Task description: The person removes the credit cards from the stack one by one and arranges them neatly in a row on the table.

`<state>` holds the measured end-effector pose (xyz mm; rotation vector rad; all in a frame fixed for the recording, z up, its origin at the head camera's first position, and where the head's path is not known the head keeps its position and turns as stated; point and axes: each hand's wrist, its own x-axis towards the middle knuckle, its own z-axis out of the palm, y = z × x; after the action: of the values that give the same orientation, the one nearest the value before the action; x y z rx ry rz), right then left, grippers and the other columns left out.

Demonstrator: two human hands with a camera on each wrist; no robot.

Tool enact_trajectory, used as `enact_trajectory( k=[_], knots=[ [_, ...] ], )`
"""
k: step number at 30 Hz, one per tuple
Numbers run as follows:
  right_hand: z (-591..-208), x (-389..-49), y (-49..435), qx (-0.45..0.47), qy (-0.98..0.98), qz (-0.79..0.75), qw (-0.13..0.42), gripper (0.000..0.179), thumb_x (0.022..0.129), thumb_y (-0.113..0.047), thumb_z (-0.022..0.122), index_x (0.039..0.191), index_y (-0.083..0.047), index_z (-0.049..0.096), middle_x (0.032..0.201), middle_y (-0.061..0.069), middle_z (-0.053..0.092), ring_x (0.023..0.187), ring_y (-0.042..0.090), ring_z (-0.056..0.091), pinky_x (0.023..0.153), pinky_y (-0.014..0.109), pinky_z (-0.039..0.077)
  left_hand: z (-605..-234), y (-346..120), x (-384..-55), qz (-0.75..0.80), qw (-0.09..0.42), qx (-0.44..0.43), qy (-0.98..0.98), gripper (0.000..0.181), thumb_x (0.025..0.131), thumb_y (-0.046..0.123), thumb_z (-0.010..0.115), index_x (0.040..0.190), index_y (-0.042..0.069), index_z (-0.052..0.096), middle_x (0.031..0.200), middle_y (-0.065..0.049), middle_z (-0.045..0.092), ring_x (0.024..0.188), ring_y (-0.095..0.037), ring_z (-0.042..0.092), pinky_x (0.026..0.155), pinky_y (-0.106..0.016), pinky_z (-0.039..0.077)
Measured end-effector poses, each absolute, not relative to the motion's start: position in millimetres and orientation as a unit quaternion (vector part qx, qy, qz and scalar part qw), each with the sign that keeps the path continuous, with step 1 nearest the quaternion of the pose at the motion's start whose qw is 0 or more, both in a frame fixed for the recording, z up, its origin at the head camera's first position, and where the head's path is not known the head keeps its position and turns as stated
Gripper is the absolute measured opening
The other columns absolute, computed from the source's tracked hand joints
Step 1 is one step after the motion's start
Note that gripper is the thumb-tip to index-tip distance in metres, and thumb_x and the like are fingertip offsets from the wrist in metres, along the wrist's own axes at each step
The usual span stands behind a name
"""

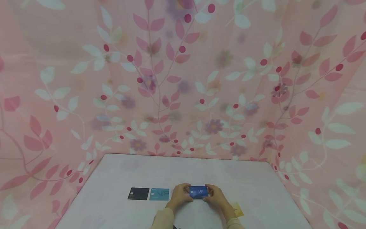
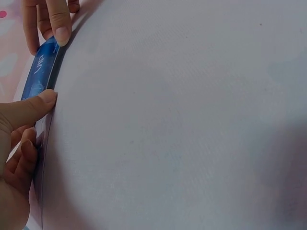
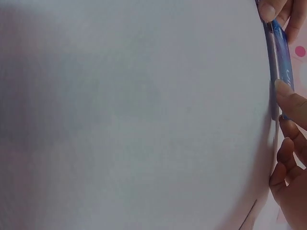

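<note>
A dark blue bank-style card (image 1: 198, 192) with "VIP" on it lies lengthwise between my two hands. My left hand (image 1: 180, 195) pinches its left end, thumb on the near edge and fingers curled behind. On the opposite end, my right hand (image 1: 216, 195) pinches in the same way. In the left wrist view the blue card (image 2: 43, 67) shows between both thumbs, and the right wrist view catches only a narrow strip of that card (image 3: 285, 55). Whether it touches the table or hovers just over it, I cannot tell.
To the left, a black card (image 1: 138, 193) and a light blue VIP card (image 1: 159, 194) lie side by side. A yellow card (image 1: 237, 210) is partly covered by the right forearm. The white table (image 1: 114, 171) meets pink floral cloth (image 1: 183, 95) at its back and sides.
</note>
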<state>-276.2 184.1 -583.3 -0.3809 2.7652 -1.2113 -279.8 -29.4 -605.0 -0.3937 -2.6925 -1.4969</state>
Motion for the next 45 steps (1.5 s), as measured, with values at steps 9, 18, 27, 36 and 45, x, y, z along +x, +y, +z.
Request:
enact_trajectory(
  k=[9,18,27,36,45],
  knots=[
    [-581.8,-276.7,188.4,-0.095,0.908,-0.4,0.082,0.06,0.071,-0.01,0.078,0.125,0.005,0.054,0.111,0.02,0.059,0.098,0.03,0.055,0.087,0.049,0.045,-599.7,-30.6,-280.1,-0.459,-0.012,-0.146,-0.876,0.054,0.054,0.008,0.084,0.105,0.0,0.067,0.077,0.003,0.063,0.072,-0.011,0.049,0.068,-0.029,0.042],
    [-582.5,-275.1,192.8,-0.097,0.899,-0.413,0.106,0.062,0.071,-0.011,0.078,0.125,0.006,0.053,0.095,0.006,0.056,0.082,0.019,0.047,0.07,0.032,0.041,-589.1,-33.6,-275.9,-0.442,-0.036,-0.166,-0.881,0.048,0.057,0.005,0.081,0.103,-0.001,0.067,0.086,-0.004,0.065,0.08,-0.019,0.055,0.076,-0.035,0.046],
    [-585.8,-273.2,193.8,-0.081,0.907,-0.403,0.095,0.06,0.07,-0.012,0.08,0.123,0.004,0.055,0.095,0.004,0.057,0.085,0.019,0.049,0.074,0.035,0.044,-593.9,-35.9,-275.4,-0.473,-0.033,-0.158,-0.866,0.046,0.057,0.0,0.079,0.102,-0.004,0.067,0.088,-0.006,0.063,0.081,-0.021,0.055,0.076,-0.035,0.046],
    [-588.0,-271.6,198.7,-0.131,0.901,-0.405,0.08,0.054,0.071,-0.009,0.078,0.118,0.006,0.058,0.092,0.005,0.055,0.082,0.018,0.046,0.07,0.028,0.04,-596.3,-35.3,-275.6,-0.467,-0.024,-0.157,-0.87,0.045,0.056,0.001,0.081,0.1,-0.004,0.069,0.085,-0.003,0.061,0.078,-0.016,0.053,0.072,-0.031,0.046],
    [-587.4,-269.1,199.1,-0.128,0.9,-0.409,0.079,0.05,0.072,-0.012,0.078,0.116,0.003,0.059,0.095,0.005,0.057,0.086,0.019,0.05,0.076,0.035,0.044,-595.6,-35.7,-274.1,-0.471,-0.028,-0.153,-0.868,0.043,0.059,0.004,0.081,0.1,-0.003,0.069,0.089,-0.004,0.062,0.081,-0.019,0.054,0.075,-0.033,0.046]
  ],
)
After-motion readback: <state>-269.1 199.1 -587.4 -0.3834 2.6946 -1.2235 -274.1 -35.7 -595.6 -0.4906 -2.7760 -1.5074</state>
